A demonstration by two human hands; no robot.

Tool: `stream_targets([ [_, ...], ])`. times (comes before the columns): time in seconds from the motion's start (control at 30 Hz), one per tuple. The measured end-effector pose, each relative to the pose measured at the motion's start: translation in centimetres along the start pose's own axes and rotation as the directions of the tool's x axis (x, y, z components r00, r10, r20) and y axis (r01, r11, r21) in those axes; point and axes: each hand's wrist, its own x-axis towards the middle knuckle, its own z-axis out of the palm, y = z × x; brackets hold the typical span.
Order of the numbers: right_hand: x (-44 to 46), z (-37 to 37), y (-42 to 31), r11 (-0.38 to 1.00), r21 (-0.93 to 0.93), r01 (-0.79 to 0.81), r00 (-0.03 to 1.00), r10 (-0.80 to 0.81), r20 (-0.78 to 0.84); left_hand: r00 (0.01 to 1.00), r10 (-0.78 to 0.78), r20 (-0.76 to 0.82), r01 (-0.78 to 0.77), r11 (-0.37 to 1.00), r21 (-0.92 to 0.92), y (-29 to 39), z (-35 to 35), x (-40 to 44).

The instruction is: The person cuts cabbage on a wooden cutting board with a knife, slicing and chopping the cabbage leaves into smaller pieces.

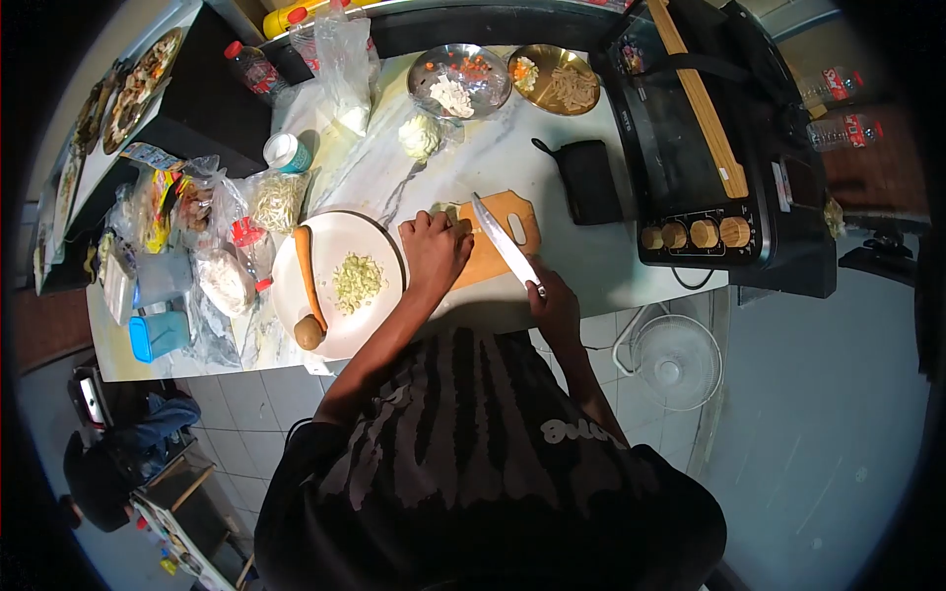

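Observation:
My right hand point(555, 303) grips the handle of a kitchen knife point(503, 239), its long blade slanting over the wooden cutting board point(507, 212). At the board's left side, my left hand point(434, 251) has its fingers curled down and pressed together near the blade. A bit of pale green shows by those fingertips, but what they hold is mostly hidden. Left of this hand sits a wide white plate point(286, 271) with chopped pale green pieces point(358, 283) in it. A carrot point(306, 266) and a round brown item point(309, 333) lie at its left side.
Behind the board are a cauliflower-like pale head point(420, 137) and two metal plates point(459, 57) of cut food. To the right lie a black pouch point(589, 182) and a black oven point(705, 158). Bagged foods and a blue-lidded container point(158, 337) crowd the left.

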Motion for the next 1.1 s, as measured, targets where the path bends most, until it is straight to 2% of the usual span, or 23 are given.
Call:
stream_targets([
  [0.13,-0.5,0.9,-0.6,0.992,0.05,0.117,0.991,-0.114,-0.064,0.999,0.019,-0.03,-0.02,0.999,-0.035,0.2,0.4,0.0],
  [0.17,-0.8,0.9,-0.7,0.999,0.029,0.019,0.999,-0.02,0.029,0.999,0.023,-0.025,-0.024,0.999,-0.037,0.2,0.6,0.0],
  [0.23,-1.2,1.4,-0.9,0.998,0.055,0.04,0.999,-0.04,-0.003,0.996,0.04,-0.078,-0.043,0.998,-0.037,0.1,0.8,0.0],
  [0.3,-1.2,1.4,-1.2,0.995,0.077,0.067,0.997,-0.064,-0.045,0.997,0.037,-0.068,-0.04,0.998,-0.041,0.0,0.8,0.0],
  [0.5,-0.5,-0.1,-2.8,0.997,0.076,0.013,0.998,-0.017,0.054,0.996,-0.006,-0.088,-0.002,0.996,-0.09,-0.3,-0.9,0.0],
  [0.57,0.3,0.6,-2.8,0.979,0.108,0.175,0.985,-0.175,-0.009,0.993,-0.017,-0.114,0.008,0.997,-0.078,-0.6,-2.4,-0.1],
  [0.67,1.9,1.1,-5.7,0.96,0.121,0.251,0.967,-0.254,0.01,0.967,-0.108,-0.232,0.095,0.993,-0.067,-2.2,-3.9,-0.8],
  [0.73,2.9,1.7,-6.9,0.943,0.144,0.301,0.948,-0.312,0.057,0.935,-0.258,-0.244,0.258,0.966,-0.035,-4.0,-5.0,-1.7],
  [0.8,3.9,2.4,-8.6,0.921,0.185,0.344,0.926,-0.365,0.095,0.916,-0.314,-0.251,0.321,0.947,-0.014,-5.4,-6.2,-3.0],
  [0.87,4.2,2.8,-10.1,0.944,0.125,0.306,0.908,-0.329,0.261,0.892,-0.381,-0.246,0.412,0.907,0.09,-6.5,-7.1,-4.6],
  [0.9,4.4,3.3,-10.3,0.92,0.097,0.379,0.887,-0.391,0.247,0.868,-0.439,-0.232,0.47,0.877,0.098,-6.9,-7.3,-5.2],
  [1.03,4.5,4.0,-10.7,0.913,0.148,0.38,0.86,-0.408,0.307,0.811,-0.529,-0.248,0.567,0.815,0.117,-7.7,-8.2,-6.7],
  [1.1,4.5,3.8,-10.8,0.891,0.194,0.41,0.838,-0.452,0.304,0.765,-0.595,-0.246,0.625,0.778,0.061,-8.2,-8.5,-7.0],
])
